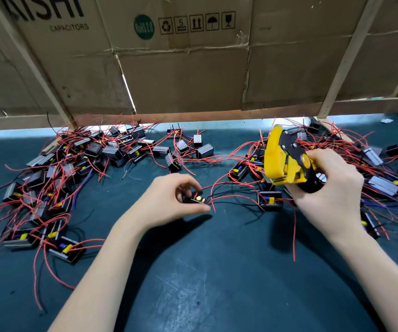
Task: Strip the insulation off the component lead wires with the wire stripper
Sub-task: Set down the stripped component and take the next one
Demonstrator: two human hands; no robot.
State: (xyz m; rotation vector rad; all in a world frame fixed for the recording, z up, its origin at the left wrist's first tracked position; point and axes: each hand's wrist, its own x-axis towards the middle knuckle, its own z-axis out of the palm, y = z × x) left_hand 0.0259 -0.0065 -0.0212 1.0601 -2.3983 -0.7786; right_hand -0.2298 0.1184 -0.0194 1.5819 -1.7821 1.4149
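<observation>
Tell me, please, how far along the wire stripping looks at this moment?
Done: I cannot tell; the wire ends in the left pile are too small to judge. In hand: the left hand pinches one small component on the mat, its red wires trailing right, while the right hand holds the yellow wire stripper raised, no wire visibly in it. Left: this piece and seemingly the right pile.

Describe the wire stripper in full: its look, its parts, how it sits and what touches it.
The wire stripper is a yellow and black hand tool, plastic by its look, with a broad yellow head, black plates with silver rivets and a round yellow pivot cap. The right hand grips its handles, which the fingers mostly hide. It is held above the dark green mat, head tilted up and to the left, over a pile of red-wired components. Whether a wire sits in the head cannot be told.
</observation>
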